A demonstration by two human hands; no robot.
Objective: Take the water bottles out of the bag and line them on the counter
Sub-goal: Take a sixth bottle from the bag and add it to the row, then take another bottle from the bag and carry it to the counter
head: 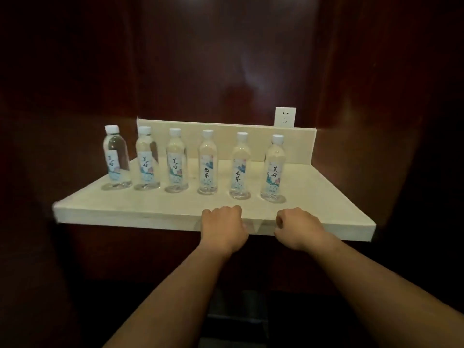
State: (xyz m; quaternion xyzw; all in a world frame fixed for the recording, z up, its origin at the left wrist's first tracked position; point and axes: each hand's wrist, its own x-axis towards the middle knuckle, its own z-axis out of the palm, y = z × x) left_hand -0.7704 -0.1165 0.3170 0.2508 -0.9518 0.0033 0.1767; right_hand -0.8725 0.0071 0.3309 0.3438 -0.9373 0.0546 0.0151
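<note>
Nearest to us, our left hand [222,226] and right hand [298,227] sit at the counter's front edge, right of its middle and near each other. The fingers of both are curled into loose fists. Nothing shows in either one, though the left palm is turned away from us.

Beyond them, six water bottles stand upright on the counter [150,204] in one row, parallel to the front edge and set apart from one another. The first bottle [116,159] is at the left edge, followed by the second bottle [147,159], the third bottle [175,162], the fourth bottle [208,163] and the fifth bottle [240,167]. The sixth bottle [273,169] is just beyond our right hand. All are capped, clear and labelled. The counter's right end is bare.

The bag is not in view, so we cannot tell whether any bottles remain inside it. Since the row is tidy and both hands look empty, we judge the lining-up done or nearly so.

Behind the row runs a pale backsplash [226,139]. A white wall socket [285,117] sits above its right part, and dark wood panelling [226,59] lies all round.
</note>
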